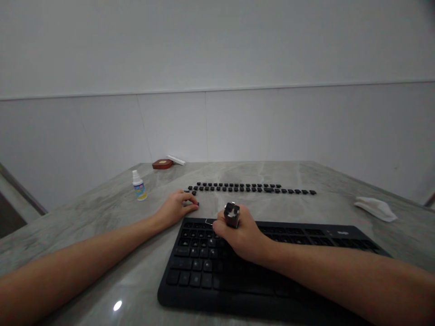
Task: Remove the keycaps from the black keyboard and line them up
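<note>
A black keyboard (190, 296) lies in front of me, with keycaps on its lower left rows and bare key sockets in its upper rows. Just beyond its far left edge, my left hand (176, 207) rests low over the table, thumb and fingers pinched on a small black keycap (198, 204). My right hand (246, 235) is over the upper part of the keyboard, closed around a keycap puller (232, 216) with a dark handle end; its thin wire reaches out left above the keys. Behind the hands stand rows of removed keycaps (234, 189).
On the left stands a small white bottle (139, 186) with a colourful label. A reddish-brown case (162, 164) and a white flat item (176, 160) lie at the back. A crumpled white cloth or tissue (375, 208) is on the right of the grey marbled table (112, 235).
</note>
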`<state>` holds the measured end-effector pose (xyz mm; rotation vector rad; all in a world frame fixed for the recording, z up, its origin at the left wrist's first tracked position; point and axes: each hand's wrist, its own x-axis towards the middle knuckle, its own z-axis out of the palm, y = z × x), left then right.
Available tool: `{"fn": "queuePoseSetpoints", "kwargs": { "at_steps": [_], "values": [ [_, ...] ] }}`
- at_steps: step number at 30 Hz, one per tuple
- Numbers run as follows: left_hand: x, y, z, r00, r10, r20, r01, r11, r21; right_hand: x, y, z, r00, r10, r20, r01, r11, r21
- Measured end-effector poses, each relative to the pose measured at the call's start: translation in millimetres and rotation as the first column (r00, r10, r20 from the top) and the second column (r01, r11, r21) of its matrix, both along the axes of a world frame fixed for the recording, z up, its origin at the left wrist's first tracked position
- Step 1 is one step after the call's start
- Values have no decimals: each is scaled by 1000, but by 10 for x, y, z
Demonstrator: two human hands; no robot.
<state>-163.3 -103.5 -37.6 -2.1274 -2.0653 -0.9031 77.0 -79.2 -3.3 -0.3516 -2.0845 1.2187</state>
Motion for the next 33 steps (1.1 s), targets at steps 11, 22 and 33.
{"fn": "queuePoseSetpoints", "kwargs": {
  "at_steps": [11, 22, 33],
  "values": [
    [-72, 367, -13, 953, -108, -282, 159, 974, 164, 15, 5, -3, 999, -46, 15, 46, 999, 0],
    [-19, 318, 15, 941, -3, -339, 57, 987, 150, 21, 10, -14, 1000, -12, 3, 12, 999, 36],
    [-36, 305, 23, 980, -59, -191, 97, 976, 197, 31, 9, 5, 999, 26, 24, -26, 1000, -6]
  ]
}}
